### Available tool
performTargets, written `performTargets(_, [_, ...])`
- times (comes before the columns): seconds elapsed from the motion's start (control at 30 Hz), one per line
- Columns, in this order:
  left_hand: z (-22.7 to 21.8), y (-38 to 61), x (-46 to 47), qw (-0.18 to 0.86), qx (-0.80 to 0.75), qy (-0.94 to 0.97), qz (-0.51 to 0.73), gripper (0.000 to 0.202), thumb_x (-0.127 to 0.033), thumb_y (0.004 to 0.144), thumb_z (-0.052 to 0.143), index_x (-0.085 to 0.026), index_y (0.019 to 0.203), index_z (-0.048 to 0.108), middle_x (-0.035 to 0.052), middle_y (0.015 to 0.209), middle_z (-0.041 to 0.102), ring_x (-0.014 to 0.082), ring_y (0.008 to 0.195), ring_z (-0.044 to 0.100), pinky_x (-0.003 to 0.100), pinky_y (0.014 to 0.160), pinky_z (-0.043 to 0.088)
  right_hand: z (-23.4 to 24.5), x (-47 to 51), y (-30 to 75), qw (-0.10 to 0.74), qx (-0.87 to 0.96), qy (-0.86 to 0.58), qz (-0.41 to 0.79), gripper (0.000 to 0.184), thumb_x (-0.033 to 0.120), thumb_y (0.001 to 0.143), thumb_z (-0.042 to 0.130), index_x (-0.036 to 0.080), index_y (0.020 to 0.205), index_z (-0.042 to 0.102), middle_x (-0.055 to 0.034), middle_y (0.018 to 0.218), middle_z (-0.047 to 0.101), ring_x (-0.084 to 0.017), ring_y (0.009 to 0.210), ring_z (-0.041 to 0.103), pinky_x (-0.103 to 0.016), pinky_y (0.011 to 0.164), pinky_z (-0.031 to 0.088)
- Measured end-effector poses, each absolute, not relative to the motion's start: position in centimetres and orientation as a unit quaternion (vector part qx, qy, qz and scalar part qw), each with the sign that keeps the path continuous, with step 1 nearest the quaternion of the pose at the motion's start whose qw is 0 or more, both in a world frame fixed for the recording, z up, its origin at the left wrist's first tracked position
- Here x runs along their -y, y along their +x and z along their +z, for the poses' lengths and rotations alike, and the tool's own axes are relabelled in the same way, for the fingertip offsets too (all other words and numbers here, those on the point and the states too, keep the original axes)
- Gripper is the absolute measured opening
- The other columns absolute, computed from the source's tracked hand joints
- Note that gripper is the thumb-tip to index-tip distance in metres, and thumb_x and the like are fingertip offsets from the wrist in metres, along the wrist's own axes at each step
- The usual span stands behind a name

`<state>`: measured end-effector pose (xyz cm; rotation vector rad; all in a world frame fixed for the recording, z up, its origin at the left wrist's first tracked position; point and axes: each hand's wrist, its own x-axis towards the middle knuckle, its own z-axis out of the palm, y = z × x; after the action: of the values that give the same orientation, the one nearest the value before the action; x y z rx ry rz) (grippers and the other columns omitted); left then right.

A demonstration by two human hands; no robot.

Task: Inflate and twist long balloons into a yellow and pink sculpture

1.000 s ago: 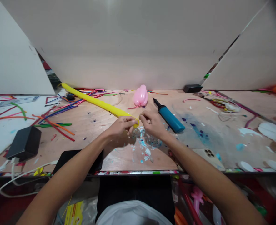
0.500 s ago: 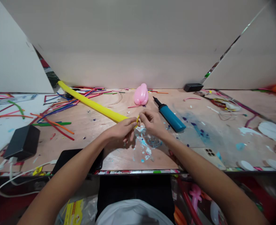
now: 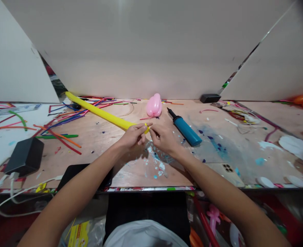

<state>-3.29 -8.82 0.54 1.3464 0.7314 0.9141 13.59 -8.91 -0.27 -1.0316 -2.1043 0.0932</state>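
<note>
A long inflated yellow balloon point(image 3: 100, 113) runs from the far left of the wooden table point(image 3: 110, 151) toward the middle. My left hand point(image 3: 133, 136) grips its near end, with the neck wrapped around my fingertips. Touching it from the right, my right hand point(image 3: 163, 137) pinches the yellow neck. A blue hand pump point(image 3: 185, 130) lies just right of my hands. Behind them rests a pink twisted balloon point(image 3: 154, 105).
Several uninflated coloured balloons point(image 3: 61, 127) are strewn over the left of the table. A black box point(image 3: 25, 156) with white cable sits at the near left, a black pad point(image 3: 86, 175) at the front edge, a phone point(image 3: 227, 171) near right. White boards wall the back.
My hands have drawn slightly closer together and shifted a little left, working the yellow neck around my left fingertips. The balloon stays in place.
</note>
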Motion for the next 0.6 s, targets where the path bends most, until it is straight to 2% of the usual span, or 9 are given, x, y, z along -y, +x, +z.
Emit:
performTargets(0.07, [0.4, -3.4, 8.7, 0.497, -0.374, 0.683, 0.384, 0.038, -0.043, 0.093, 0.05, -0.012, 0.105, 0.067, -0.0041, 0.048, 0.054, 0.0088, 0.04, 0.046, 0.02, 0.048, 0.037, -0.1, 9.2, 13.6, 0.381, 0.825, -0.414, 0.054, 0.02, 0.018, 0.091, 0.045, 0.017, 0.079, 0.061, -0.0055, 0.076, 0.066, -0.016, 0.069, 0.055, -0.027, 0.066, 0.037])
performTargets(0.17, [0.4, -3.6, 8.8, 0.29, -0.415, 0.787, 0.353, 0.031, -0.031, 0.094, 0.046, -0.015, 0.08, 0.068, -0.0003, 0.057, 0.061, 0.0116, 0.055, 0.056, 0.022, 0.057, 0.037, 0.1, 9.5, 13.4, 0.374, 0.818, -0.428, 0.085, 0.021, 0.019, 0.092, 0.045, 0.016, 0.082, 0.063, -0.0055, 0.078, 0.068, -0.016, 0.069, 0.058, -0.027, 0.064, 0.036])
performTargets(0.23, [0.4, -3.7, 8.9, 0.192, -0.437, 0.818, 0.322, 0.028, -0.025, 0.092, 0.047, -0.016, 0.074, 0.067, 0.0016, 0.063, 0.065, 0.0139, 0.061, 0.058, 0.024, 0.06, 0.036, 0.2, 9.6, 13.3, 0.355, 0.821, -0.442, 0.074, 0.023, 0.02, 0.092, 0.045, 0.016, 0.077, 0.063, -0.0054, 0.075, 0.068, -0.015, 0.066, 0.057, -0.027, 0.062, 0.034])
performTargets(0.33, [0.2, -3.8, 9.0, 0.081, -0.479, 0.832, 0.268, 0.024, -0.022, 0.089, 0.05, -0.017, 0.075, 0.07, 0.0059, 0.069, 0.069, 0.0182, 0.064, 0.06, 0.027, 0.06, 0.033, 0.2, 9.8, 13.1, 0.296, 0.838, -0.458, 0.008, 0.024, 0.021, 0.092, 0.046, 0.016, 0.076, 0.062, -0.0071, 0.076, 0.069, -0.017, 0.066, 0.058, -0.03, 0.061, 0.032])
performTargets(0.47, [-0.6, -3.9, 8.8, 0.036, -0.487, 0.84, 0.237, 0.022, -0.022, 0.087, 0.052, -0.017, 0.081, 0.073, 0.0088, 0.073, 0.071, 0.0206, 0.065, 0.06, 0.029, 0.058, 0.03, 0.3, 10.2, 13.1, 0.204, 0.864, -0.457, -0.052, 0.021, 0.02, 0.093, 0.045, 0.014, 0.089, 0.065, -0.0119, 0.088, 0.071, -0.022, 0.077, 0.061, -0.032, 0.067, 0.035])
performTargets(0.53, [-0.9, -4.1, 8.5, 0.062, -0.478, 0.834, 0.268, 0.023, -0.022, 0.088, 0.052, -0.016, 0.077, 0.072, 0.0072, 0.07, 0.07, 0.0187, 0.063, 0.059, 0.028, 0.059, 0.032, 0.3, 10.2, 13.2, 0.218, 0.869, -0.444, -0.02, 0.02, 0.018, 0.093, 0.044, 0.014, 0.093, 0.064, -0.0121, 0.092, 0.07, -0.022, 0.082, 0.061, -0.032, 0.07, 0.037])
performTargets(0.6, [-1.1, -4.2, 8.3, 0.117, -0.456, 0.821, 0.323, 0.026, -0.024, 0.09, 0.052, -0.015, 0.074, 0.071, 0.0048, 0.067, 0.068, 0.0161, 0.063, 0.059, 0.027, 0.061, 0.035, 0.1, 9.9, 13.3, 0.28, 0.858, -0.427, 0.059, 0.016, 0.017, 0.092, 0.047, 0.015, 0.09, 0.062, -0.0088, 0.09, 0.068, -0.019, 0.081, 0.059, -0.03, 0.071, 0.039])
